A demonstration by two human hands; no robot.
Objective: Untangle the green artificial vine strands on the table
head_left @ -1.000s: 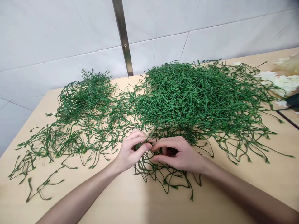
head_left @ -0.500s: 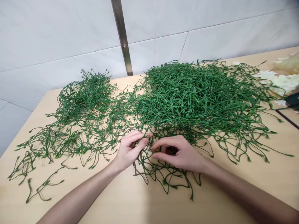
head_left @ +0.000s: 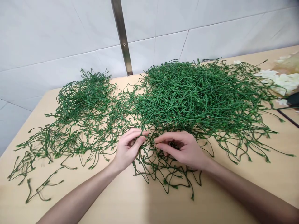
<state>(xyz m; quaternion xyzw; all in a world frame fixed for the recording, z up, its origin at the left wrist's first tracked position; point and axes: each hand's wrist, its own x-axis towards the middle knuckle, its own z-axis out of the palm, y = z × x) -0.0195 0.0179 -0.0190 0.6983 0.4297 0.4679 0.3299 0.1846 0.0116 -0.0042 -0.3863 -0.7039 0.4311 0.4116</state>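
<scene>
Thin green artificial plant stems with small branched tips lie in a tangle in front of me. The largest heap of stems [head_left: 187,96] rises just beyond my hands. My left hand [head_left: 129,149] pinches a green stem [head_left: 143,128] between thumb and forefinger, at the heap's near edge. To its right, my right hand [head_left: 183,147] is closed, thumb and forefinger tips nearly together; whatever is between them is too small to make out. A looser bunch of stems [head_left: 168,180] spreads under and in front of both hands, partly covered by the right one.
Another pile of stems [head_left: 85,96] sits at the back left, with stray stems [head_left: 43,186] near the left front. White artificial flowers [head_left: 283,81] and a dark object [head_left: 293,101] lie at the right edge. Behind the wooden table [head_left: 112,202], a metal strip [head_left: 123,40] runs up the tiled wall.
My right thumb and forefinger have closed toward each other, and the right hand has shifted slightly up and right. My left fingertips have drawn together around a stem.
</scene>
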